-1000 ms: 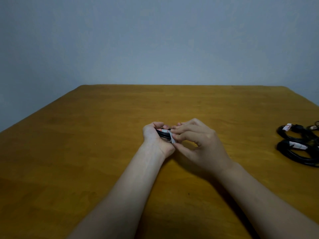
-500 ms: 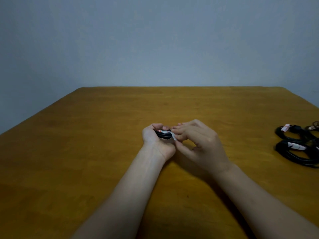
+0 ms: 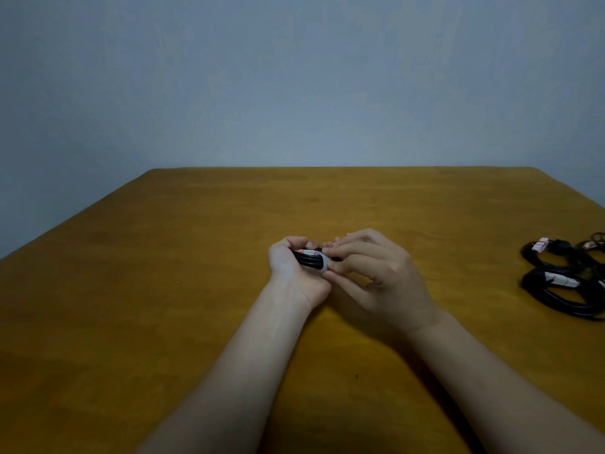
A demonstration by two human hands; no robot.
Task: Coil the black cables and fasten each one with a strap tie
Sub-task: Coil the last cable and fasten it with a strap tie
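Black cable coil (image 3: 306,259) between left hand (image 3: 289,268) and right hand (image 3: 379,273)

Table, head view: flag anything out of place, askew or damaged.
Nothing stands out. The left hand grips a coiled black cable while the right hand pinches its white strap tie; tied coils lie at the right edge of the table.

A coiled black cable (image 3: 306,259) is sitting gripped in the left hand (image 3: 288,267), its strands lying side by side. A white strap tie (image 3: 324,264) is wrapping round them, pinched by the right hand (image 3: 376,273). Well apart to the right, two more black coils are lying together — the farther coil (image 3: 556,257) and the nearer coil (image 3: 556,298) — each wearing a white-and-red band.
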